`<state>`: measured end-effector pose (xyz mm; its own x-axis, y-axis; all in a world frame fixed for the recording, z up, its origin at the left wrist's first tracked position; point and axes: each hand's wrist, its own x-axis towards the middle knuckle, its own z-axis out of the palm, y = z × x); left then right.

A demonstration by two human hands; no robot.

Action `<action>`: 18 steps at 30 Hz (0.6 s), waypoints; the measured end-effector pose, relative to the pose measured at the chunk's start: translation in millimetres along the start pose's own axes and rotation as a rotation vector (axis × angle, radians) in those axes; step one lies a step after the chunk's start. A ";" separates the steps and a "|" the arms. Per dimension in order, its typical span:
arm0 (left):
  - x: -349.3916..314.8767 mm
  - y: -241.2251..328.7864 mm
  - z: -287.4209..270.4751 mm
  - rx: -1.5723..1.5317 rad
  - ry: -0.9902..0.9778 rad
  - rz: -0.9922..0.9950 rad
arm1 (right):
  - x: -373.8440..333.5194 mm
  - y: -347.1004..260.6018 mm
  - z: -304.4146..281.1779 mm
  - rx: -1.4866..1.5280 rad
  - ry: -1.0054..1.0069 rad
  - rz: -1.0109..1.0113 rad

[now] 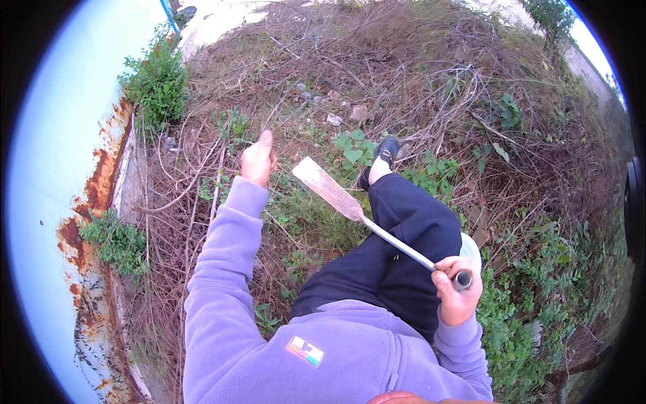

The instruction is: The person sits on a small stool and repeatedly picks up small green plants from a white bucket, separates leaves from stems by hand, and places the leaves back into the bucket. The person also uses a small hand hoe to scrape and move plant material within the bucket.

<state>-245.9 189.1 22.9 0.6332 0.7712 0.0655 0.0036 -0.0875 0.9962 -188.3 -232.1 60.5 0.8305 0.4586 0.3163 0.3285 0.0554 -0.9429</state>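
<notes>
My right hand is wrapped round the end of a machete's long grey metal handle. The machete has a flat, broad, worn blade with brownish stains, pointing up and left across my knees. Its blade stays apart from my left hand and touches no stem that I can make out. My left hand reaches forward over the dry stalks, fingers curled in and thumb upward. Whether a thin stem is inside that fist is hidden. Below it lie green grass and tangled brown stalks.
On the left stands a pale blue metal wall with a rusted lower edge. Green bushes grow against it. Several stones lie ahead, near my dark shoe. Dry branches and leafy plants cover the right side.
</notes>
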 end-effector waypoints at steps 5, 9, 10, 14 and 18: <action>-22.1 -4.1 17.7 -0.400 -0.116 -0.006 | 1.8 24.6 1.8 0.973 0.021 0.663; -38.0 2.9 45.4 -0.577 -0.419 0.105 | -3.2 47.6 5.8 1.428 -0.066 0.849; -42.4 3.5 47.9 -0.541 -0.426 0.136 | -4.5 51.7 4.3 1.478 -0.045 0.868; -48.2 1.2 51.1 -0.433 -0.446 0.119 | -10.8 61.1 -0.6 1.636 -0.043 0.827; -49.6 -0.4 49.9 -0.394 -0.403 0.159 | -12.6 61.7 0.8 1.688 -0.100 0.869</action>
<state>-238.7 119.5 16.4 0.8469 0.4608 0.2656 -0.3548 0.1175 0.9275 -178.8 -233.7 -1.7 0.4553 0.8712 -0.1835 -0.8792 0.4724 0.0614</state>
